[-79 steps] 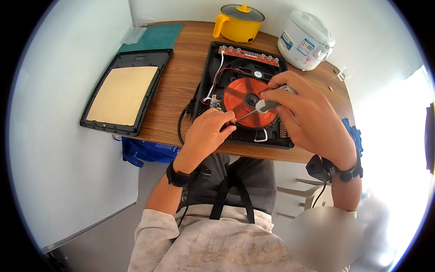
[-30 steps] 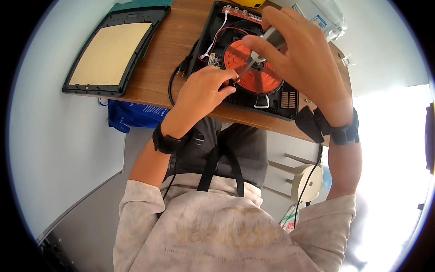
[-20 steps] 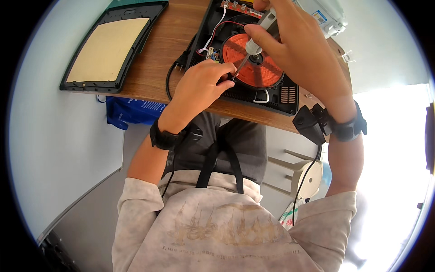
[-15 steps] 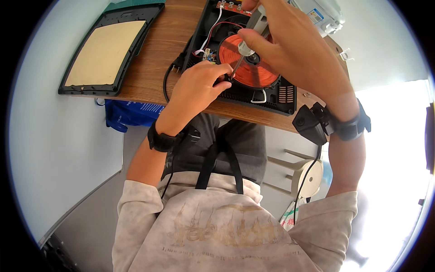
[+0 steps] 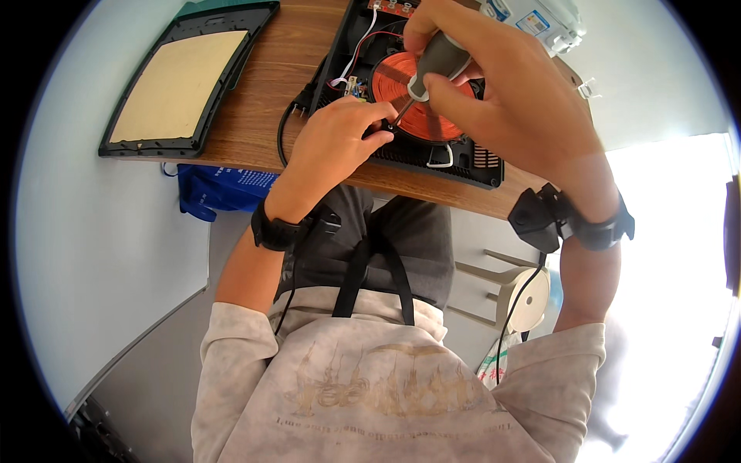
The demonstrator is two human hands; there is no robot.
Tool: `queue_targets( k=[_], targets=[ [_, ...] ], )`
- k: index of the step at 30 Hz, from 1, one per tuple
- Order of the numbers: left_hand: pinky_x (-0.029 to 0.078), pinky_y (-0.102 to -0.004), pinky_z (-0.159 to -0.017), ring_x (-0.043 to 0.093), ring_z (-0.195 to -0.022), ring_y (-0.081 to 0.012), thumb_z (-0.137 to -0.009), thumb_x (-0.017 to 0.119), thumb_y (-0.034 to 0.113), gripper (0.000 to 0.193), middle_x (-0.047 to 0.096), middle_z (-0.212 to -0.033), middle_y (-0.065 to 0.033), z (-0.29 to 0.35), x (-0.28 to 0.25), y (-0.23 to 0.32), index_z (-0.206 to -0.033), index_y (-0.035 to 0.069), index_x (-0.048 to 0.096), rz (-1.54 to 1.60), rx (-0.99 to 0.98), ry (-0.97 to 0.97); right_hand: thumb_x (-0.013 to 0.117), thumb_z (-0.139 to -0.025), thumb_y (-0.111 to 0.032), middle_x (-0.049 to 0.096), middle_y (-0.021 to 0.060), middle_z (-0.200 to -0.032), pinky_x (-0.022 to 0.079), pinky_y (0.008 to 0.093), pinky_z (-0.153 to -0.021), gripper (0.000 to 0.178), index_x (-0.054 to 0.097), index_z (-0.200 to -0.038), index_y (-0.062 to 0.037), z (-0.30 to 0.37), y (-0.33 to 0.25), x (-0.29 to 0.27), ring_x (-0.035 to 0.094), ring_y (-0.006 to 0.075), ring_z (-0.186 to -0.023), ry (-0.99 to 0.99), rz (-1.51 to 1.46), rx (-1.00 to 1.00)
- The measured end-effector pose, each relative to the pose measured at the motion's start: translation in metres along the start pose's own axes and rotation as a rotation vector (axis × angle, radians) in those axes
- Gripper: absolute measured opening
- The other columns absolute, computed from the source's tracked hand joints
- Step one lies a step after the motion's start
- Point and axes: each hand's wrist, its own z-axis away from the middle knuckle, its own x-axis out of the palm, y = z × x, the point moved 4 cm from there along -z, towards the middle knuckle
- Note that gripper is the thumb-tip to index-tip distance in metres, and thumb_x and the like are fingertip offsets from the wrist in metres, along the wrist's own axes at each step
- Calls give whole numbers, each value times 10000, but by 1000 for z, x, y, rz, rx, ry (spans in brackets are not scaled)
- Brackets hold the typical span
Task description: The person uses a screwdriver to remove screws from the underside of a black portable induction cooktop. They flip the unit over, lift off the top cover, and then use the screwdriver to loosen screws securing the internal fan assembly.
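A black appliance base lies opened on the table, with a flat round copper coil inside it. In my right hand is a screwdriver with a thick grey handle, slanting down and to the left across the coil. Its metal shaft ends at a small black tab on the coil's near-left edge. The thumb and forefinger of my left hand pinch closed at this tab. Whether a screw sits under the tip is too small to tell.
At the left a black frame with a cream panel lies on the wooden table. A power plug and cord rest beside the base. A clear plastic container stands at the far right. Below are a blue bag and a stool.
My right hand has shifted slightly right and nearer, its fingers re-set around the handle, which tilts more to the right. The tip and my left hand stay about where they were.
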Motion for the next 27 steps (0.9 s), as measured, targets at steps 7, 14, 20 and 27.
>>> queue_targets(
  k=[7,14,20,27],
  targets=[
    [517,-381,-749,642,-809,-264,-887,762,166,190,693,-871,-90,0,-1,-2,-1042,82,692,1,7,-13,611,-954,-152,697,135,-963,525,358,-764,171,572,-1065,-27,0,19,15,691,265,-875,154,-76,-93],
    [528,-401,-736,657,-854,-265,-869,770,164,220,685,-829,-62,3,-4,-1,-1069,106,698,-20,-46,-22,635,-938,-164,682,149,-936,525,362,-759,207,555,-1068,-25,4,9,1,695,291,-884,51,26,21],
    [529,-398,-751,657,-867,-263,-863,775,160,232,686,-847,-61,0,-4,2,-1078,113,702,13,-50,-17,654,-927,-48,679,50,-1041,593,305,-812,190,602,-1109,-59,2,67,23,720,151,-889,246,-191,-59],
    [528,-401,-755,652,-857,-270,-851,780,140,236,684,-839,-63,4,-1,-5,-1067,100,695,17,-7,31,618,-924,-6,703,83,-1107,588,311,-926,223,614,-1145,-37,16,97,34,710,152,-1029,297,-411,9]
  ],
)
